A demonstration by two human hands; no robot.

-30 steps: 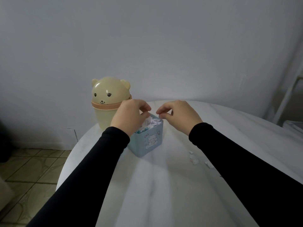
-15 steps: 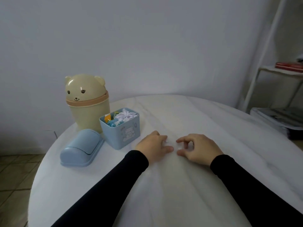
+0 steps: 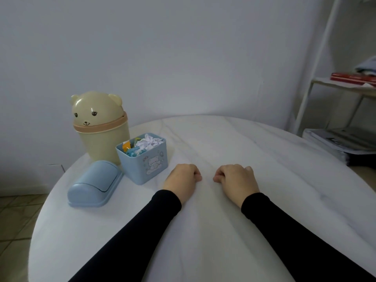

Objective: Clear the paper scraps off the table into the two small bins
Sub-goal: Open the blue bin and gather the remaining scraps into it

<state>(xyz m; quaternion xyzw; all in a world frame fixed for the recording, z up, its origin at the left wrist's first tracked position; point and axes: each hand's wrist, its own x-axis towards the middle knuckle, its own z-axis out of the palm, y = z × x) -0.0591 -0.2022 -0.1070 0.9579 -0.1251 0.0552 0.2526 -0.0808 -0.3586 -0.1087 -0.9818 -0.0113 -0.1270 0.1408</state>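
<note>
Your left hand point(image 3: 181, 180) and right hand point(image 3: 237, 179) rest on the worktop point(image 3: 223, 143), fingers curled under, gripping nothing visible. The paper scraps point(image 3: 149, 142) sit in the open blue bin point(image 3: 145, 161) — its lid point(image 3: 94, 185) lies beside it, the bear bin point(image 3: 100, 127) behind.

The centre and right of the desk point(image 3: 254, 151) lie bare, so my hands can sweep there freely. At the left of the frame three things crowd together: the bear bin point(image 3: 101, 127) at the back, the open blue bin point(image 3: 146, 161) just in front of it, and the blue lid point(image 3: 94, 185) lying beside that, blocking any pass along the left edge.
</note>
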